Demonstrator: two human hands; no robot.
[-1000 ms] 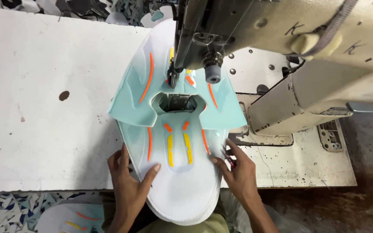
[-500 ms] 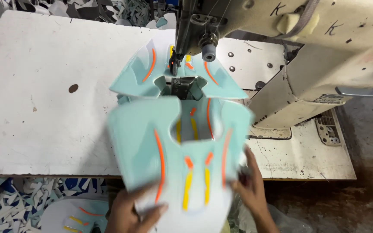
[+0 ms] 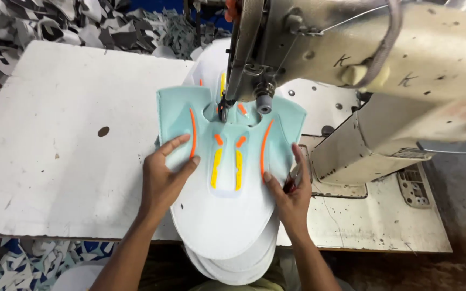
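A pale mint and white shoe-upper piece (image 3: pixel 227 167) with orange and yellow stripes lies flat on the white table (image 3: pixel 55 156), its top edge under the needle foot (image 3: pixel 223 112) of the sewing machine (image 3: pixel 362 70). My left hand (image 3: pixel 165 172) presses flat on the piece's left wing, fingers spread. My right hand (image 3: pixel 289 188) rests on its right edge, with a small dark tool tucked against the palm. More white pieces (image 3: pixel 233 264) are stacked beneath, hanging over the table's front edge.
Another piece (image 3: pixel 206 64) lies behind the needle. A heap of grey, black and white fabric cut-offs (image 3: pixel 82 24) fills the back left. Scraps (image 3: pixel 17 264) lie on the floor at lower left. A metal machine bed (image 3: pixel 373 215) spreads to the right.
A new mint piece was lifted up from the stack, then laid flat under the needle on top of the earlier one. Both hands moved up onto its wings.
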